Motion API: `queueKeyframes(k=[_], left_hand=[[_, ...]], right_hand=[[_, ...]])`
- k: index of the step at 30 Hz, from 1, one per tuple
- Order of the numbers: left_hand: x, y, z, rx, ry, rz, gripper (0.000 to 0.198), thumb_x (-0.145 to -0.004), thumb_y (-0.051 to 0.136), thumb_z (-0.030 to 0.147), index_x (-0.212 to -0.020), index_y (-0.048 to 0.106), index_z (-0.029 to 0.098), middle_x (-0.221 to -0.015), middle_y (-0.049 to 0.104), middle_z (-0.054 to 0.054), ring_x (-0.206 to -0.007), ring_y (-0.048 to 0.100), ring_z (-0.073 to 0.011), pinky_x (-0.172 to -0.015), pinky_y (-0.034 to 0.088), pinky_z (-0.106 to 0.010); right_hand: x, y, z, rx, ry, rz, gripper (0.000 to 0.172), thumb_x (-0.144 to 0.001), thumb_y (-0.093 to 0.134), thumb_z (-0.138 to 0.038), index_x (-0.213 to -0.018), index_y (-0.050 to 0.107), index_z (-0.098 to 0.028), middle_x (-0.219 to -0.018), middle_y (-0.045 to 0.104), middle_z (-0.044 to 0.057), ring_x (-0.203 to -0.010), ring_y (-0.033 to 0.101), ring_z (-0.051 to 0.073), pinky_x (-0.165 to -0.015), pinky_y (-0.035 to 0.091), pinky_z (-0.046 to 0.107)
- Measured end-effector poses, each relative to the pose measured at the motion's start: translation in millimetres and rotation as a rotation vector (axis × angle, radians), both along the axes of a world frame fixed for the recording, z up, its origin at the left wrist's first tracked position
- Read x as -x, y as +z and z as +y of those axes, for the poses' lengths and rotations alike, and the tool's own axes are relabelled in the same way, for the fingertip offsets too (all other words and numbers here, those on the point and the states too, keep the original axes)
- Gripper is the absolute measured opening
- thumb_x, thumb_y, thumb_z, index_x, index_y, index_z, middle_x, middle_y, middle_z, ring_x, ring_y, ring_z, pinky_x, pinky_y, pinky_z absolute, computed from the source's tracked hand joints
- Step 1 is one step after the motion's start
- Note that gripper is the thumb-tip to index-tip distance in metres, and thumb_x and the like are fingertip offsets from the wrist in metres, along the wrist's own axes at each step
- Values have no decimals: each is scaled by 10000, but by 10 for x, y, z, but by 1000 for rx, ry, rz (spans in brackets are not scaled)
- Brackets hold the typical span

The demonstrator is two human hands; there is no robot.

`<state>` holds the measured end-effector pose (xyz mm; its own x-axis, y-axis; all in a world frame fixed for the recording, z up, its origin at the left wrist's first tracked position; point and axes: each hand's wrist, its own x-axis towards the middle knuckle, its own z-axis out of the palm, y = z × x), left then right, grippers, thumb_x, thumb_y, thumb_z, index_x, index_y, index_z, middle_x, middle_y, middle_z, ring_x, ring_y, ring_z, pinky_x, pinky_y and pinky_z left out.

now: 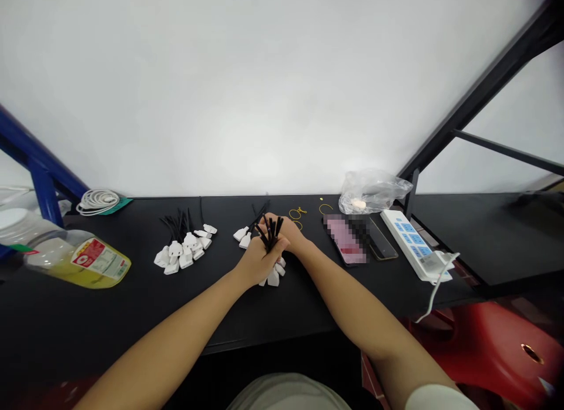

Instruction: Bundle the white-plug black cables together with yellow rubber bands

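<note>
Left hand (259,260): closed tight around the bundle of black cords (269,232), fingers wrapped across it.
Right hand (286,231): closed too, on the far side of the same bundle, partly hidden behind my left hand.
Bundle: held upright between my hands, with about eight cord ends sticking up; I can't count them exactly.
White plugs in my grip (274,274): at least four show below my hands, hanging off the cords.
Loose plugs (242,237): two, just beside my left hand, with their black cords running toward my fingers.
Plug pile (183,252): about nine white plugs with black cords, well left of my hands, overlapping, so the count is rough.
Yellow rubber bands (295,214): three, just past my right hand.
Phones: two lying flat to the right, one with a pink, blurred screen (346,239), the other dark (381,242), side by side.
Power strip (409,242): one, white with blue switches, farther right, its white cable (438,286) dropping over the table edge.
Plastic bag (372,190): one, crumpled and clear, near the back edge.
Plastic jar (74,260): one, on its side at far left, yellow label.
White cable coil (97,202): one, at the back left corner.
Surface: black table (286,307).
Room: white wall (264,93) ahead, blue metal frame (37,169) left, black metal frame (484,98) right, red stool (484,345) below right.
</note>
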<state>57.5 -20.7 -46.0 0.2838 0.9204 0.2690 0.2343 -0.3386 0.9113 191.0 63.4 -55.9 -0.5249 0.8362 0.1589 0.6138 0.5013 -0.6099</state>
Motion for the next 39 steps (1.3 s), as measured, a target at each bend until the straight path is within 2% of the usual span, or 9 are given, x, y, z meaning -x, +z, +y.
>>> queueKeyframes(k=[5, 7, 12, 18, 25, 30, 34, 37, 39], left_hand=[[12, -83, 80, -43, 169, -106, 373, -981, 467, 480, -1001, 691, 183, -912, 698, -69, -843, 667, -193, -817, 545, -363], [15, -103, 103, -67, 214, -114, 365, -979, 477, 470, -1123, 682, 205, -1099, 697, -93, -982, 671, -223, -908, 539, -416], [22, -92, 108, -158, 279, -62, 364, -962, 516, 442, -1233, 649, 237, -1305, 649, -91, -1311, 537, -272, -1145, 377, -520], [-17, -27, 0, -118, 84, -132, 286, -971, 502, 455, -1002, 665, 222, -1177, 695, -94, -1190, 619, -249, -1067, 460, -464], [-15, 26, -69, -118, 5, -32, 234, -933, 570, 420, -892, 633, 198, -979, 688, -80, -941, 656, -206, -907, 519, -395], [5, 35, -54, -85, -30, -12, 233, -950, 542, 375, -938, 670, 181, -888, 703, -62, -852, 659, -194, -819, 521, -353], [-2, 61, -24, -38, 14, 29, 330, -968, 500, 423, -883, 692, 169, -784, 695, -45, -765, 654, -184, -753, 504, -326], [-1, 41, 12, 12, 5, 48, 428, -972, 473, 486, -828, 704, 156, -750, 702, -58, -738, 658, -193, -736, 499, -330], [-1, 30, 24, 28, -10, 38, 445, -971, 471, 505, -833, 713, 158, -783, 722, -69, -760, 670, -199, -749, 502, -329]], right_hand=[[-247, 80, -3, 56, -157, 358, 239, -862, 632, -358, -1028, 542, -211, -888, 677, 0, -648, 572, 117, -618, 440, 236], [-352, 134, -14, 163, -67, 443, 325, -830, 669, -357, -1077, 514, -213, -906, 679, -1, -581, 551, 98, -564, 435, 226], [-455, 202, -62, 358, 220, 298, 219, -789, 719, -351, -851, 623, -164, -734, 656, -10, -647, 591, 124, -611, 456, 231], [-438, 208, -84, 362, 387, 121, 123, -772, 693, -264, -779, 693, -141, -713, 647, -24, -686, 579, 131, -674, 456, 240], [-407, 113, 35, 555, 252, 363, 353, -719, 659, -209, -1062, 715, -148, -950, 733, 44, -806, 662, 163, -743, 524, 275], [-367, 57, 64, 631, 247, 328, 239, -719, 663, -230, -931, 721, -135, -804, 716, 14, -675, 622, 129, -655, 501, 247], [-382, 77, 50, 663, 344, 292, 185, -709, 653, -197, -881, 688, -138, -706, 656, -25, -615, 563, 101, -596, 450, 211], [-344, 79, 61, 611, 243, 292, 212, -756, 590, -206, -930, 683, -131, -659, 625, -25, -562, 541, 98, -554, 431, 206], [-265, 64, 77, 441, 115, 312, 256, -795, 567, -218, -1007, 687, -141, -735, 660, 1, -619, 582, 116, -589, 458, 220]])
